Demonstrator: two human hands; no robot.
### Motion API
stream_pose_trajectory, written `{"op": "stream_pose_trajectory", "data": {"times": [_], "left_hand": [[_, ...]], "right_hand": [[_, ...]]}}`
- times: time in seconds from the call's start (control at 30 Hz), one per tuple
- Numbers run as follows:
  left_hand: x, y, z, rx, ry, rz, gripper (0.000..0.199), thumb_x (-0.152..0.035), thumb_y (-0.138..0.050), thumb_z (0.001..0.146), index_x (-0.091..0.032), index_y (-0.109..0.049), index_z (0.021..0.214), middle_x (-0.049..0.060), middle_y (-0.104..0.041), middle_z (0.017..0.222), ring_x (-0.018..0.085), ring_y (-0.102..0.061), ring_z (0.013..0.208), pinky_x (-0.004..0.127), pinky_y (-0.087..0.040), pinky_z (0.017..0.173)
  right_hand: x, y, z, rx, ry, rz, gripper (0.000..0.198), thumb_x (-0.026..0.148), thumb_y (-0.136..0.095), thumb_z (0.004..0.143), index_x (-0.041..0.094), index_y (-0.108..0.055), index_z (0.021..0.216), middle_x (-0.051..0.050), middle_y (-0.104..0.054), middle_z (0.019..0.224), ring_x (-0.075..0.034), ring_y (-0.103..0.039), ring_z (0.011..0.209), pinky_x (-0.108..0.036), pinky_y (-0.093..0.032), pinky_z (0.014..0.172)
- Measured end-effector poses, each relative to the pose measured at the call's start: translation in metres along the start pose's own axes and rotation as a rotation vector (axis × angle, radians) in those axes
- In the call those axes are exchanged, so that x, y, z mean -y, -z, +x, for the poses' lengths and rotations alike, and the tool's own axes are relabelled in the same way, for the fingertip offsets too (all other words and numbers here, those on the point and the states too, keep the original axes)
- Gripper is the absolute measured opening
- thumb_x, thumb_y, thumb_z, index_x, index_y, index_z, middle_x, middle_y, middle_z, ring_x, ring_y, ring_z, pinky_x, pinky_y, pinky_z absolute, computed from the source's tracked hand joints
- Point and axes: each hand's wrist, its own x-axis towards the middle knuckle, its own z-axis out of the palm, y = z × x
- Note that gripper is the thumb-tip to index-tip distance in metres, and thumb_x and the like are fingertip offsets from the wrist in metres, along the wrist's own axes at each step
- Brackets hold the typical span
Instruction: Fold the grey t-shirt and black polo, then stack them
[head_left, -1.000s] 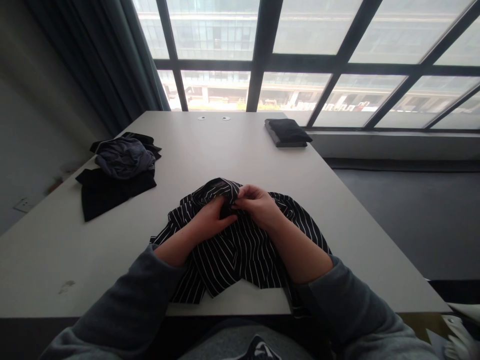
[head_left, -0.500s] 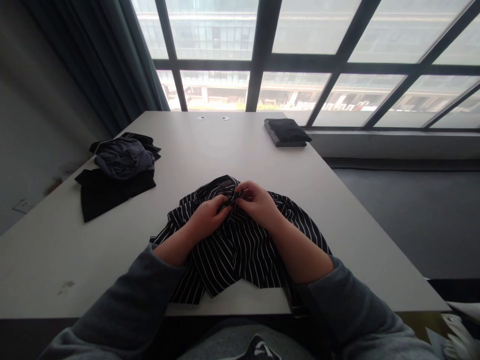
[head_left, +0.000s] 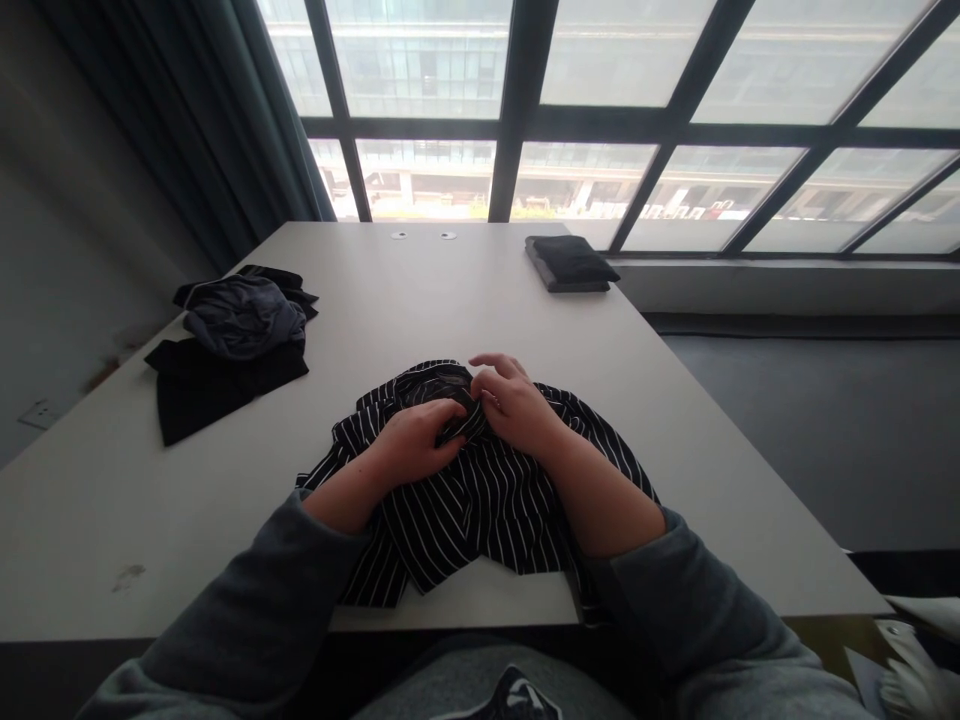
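A black shirt with white stripes (head_left: 514, 505) lies bunched on the near part of the white table, its neck opening towards the far side. My left hand (head_left: 420, 440) is at the left of the neck opening, fingers and thumb closed around the cloth there. On the right side of the opening, my right hand (head_left: 516, 405) pinches the cloth edge with bent fingers, while one finger is raised above it. The fingertips of both hands are partly hidden by cloth and by the hands themselves.
Crumpled dark clothes (head_left: 244, 318) lie at the left edge of the white table (head_left: 405, 300). A small stack of folded dark cloth (head_left: 574, 262) sits at the far right corner. Beyond the table are a window and a curtain (head_left: 247, 130).
My hands have moved slightly apart and the neck opening of the shirt shows wider. One finger of my right hand has lifted off the cloth.
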Motion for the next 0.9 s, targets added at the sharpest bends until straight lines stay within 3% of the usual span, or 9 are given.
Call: {"op": "stream_pose_trajectory", "data": {"times": [0.13,0.3,0.37,0.53,0.63,0.7,0.77,0.9], "left_hand": [[0.0,0.001,0.003,-0.012,-0.02,-0.055,0.02,-0.039,-0.064,0.097,-0.024,-0.069,0.109,0.007,-0.074,0.102,0.026,-0.07,0.097,0.04,-0.054,0.089],[0.005,-0.002,0.003,0.057,-0.001,0.008,0.022,-0.04,-0.059,0.102,-0.023,-0.064,0.088,0.002,-0.067,0.08,0.019,-0.061,0.072,0.033,-0.047,0.069],[0.006,-0.003,0.003,0.047,-0.023,0.024,0.024,-0.041,-0.061,0.102,-0.023,-0.064,0.086,0.002,-0.066,0.078,0.019,-0.06,0.07,0.032,-0.046,0.068],[0.001,0.0,0.004,-0.118,-0.021,-0.026,0.024,-0.04,-0.056,0.104,-0.022,-0.072,0.101,0.006,-0.076,0.097,0.023,-0.07,0.093,0.037,-0.053,0.088],[0.009,0.005,0.005,-0.357,0.149,0.081,0.031,-0.041,-0.051,0.106,-0.021,-0.071,0.117,0.012,-0.075,0.118,0.03,-0.068,0.114,0.046,-0.05,0.105],[0.021,0.009,0.007,-0.46,0.302,0.2,0.036,-0.04,-0.055,0.102,-0.019,-0.068,0.128,0.016,-0.072,0.129,0.034,-0.064,0.121,0.051,-0.049,0.108],[0.036,0.012,0.008,-0.428,0.415,0.252,0.037,-0.038,-0.061,0.097,-0.019,-0.069,0.128,0.016,-0.073,0.126,0.034,-0.066,0.117,0.048,-0.051,0.103],[0.051,0.016,0.01,-0.277,0.55,0.172,0.021,-0.039,-0.058,0.097,-0.024,-0.073,0.096,0.007,-0.077,0.091,0.026,-0.07,0.085,0.035,-0.051,0.078]], "right_hand": [[0.005,0.0,0.001,-0.004,-0.002,-0.031,0.023,0.006,-0.049,0.087,0.023,-0.064,0.093,-0.012,-0.065,0.126,-0.028,-0.057,0.119,-0.047,-0.046,0.109],[0.006,-0.001,0.003,-0.008,-0.071,-0.034,0.021,0.011,-0.045,0.089,0.023,-0.061,0.095,-0.009,-0.066,0.1,-0.025,-0.059,0.092,-0.038,-0.047,0.087],[0.005,-0.001,0.003,-0.01,-0.118,-0.019,0.02,0.012,-0.044,0.088,0.023,-0.06,0.094,-0.007,-0.066,0.095,-0.024,-0.059,0.086,-0.035,-0.045,0.081],[0.002,0.001,0.003,-0.084,-0.253,0.004,0.018,0.012,-0.045,0.081,0.024,-0.057,0.086,-0.003,-0.063,0.081,-0.022,-0.056,0.077,-0.033,-0.041,0.074],[0.001,0.002,0.003,-0.129,-0.314,0.014,0.015,0.014,-0.045,0.078,0.025,-0.056,0.081,-0.001,-0.059,0.074,-0.021,-0.053,0.071,-0.032,-0.039,0.071],[0.0,0.003,0.003,-0.156,-0.336,0.025,0.013,0.015,-0.046,0.077,0.025,-0.054,0.079,0.0,-0.057,0.071,-0.02,-0.052,0.069,-0.032,-0.039,0.07],[0.0,0.003,0.002,-0.172,-0.343,0.032,0.012,0.016,-0.046,0.076,0.025,-0.053,0.077,0.0,-0.056,0.069,-0.02,-0.052,0.067,-0.032,-0.039,0.069],[-0.001,0.004,0.003,-0.203,-0.364,0.02,0.011,0.018,-0.046,0.078,0.025,-0.054,0.075,0.0,-0.058,0.067,-0.02,-0.053,0.066,-0.032,-0.041,0.07]]}}
